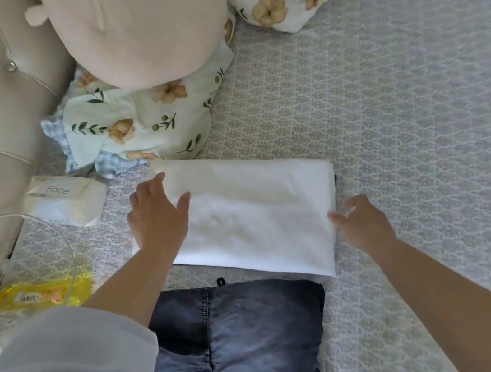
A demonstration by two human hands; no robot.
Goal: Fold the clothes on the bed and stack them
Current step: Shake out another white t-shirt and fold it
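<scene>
The folded white cloth (252,214) lies on the bed (405,111), between the two hands and just beyond the folded dark jeans (233,345), whose far edge it seems to overlap. The left hand (157,214) rests flat on the cloth's left end, fingers straight and spread, pressing rather than gripping. The right hand (362,221) sits at the cloth's near right corner with fingers loosely bent, touching the edge; whether it pinches the cloth cannot be told.

The cloth looks light, soft and limp, so it would likely sag and unfold if lifted by one corner. Holding both short ends, or sliding flat hands beneath, should keep the folds together.

Its long axis runs from the left hand toward the right hand, tilted slightly so the right end lies nearer the person.
</scene>
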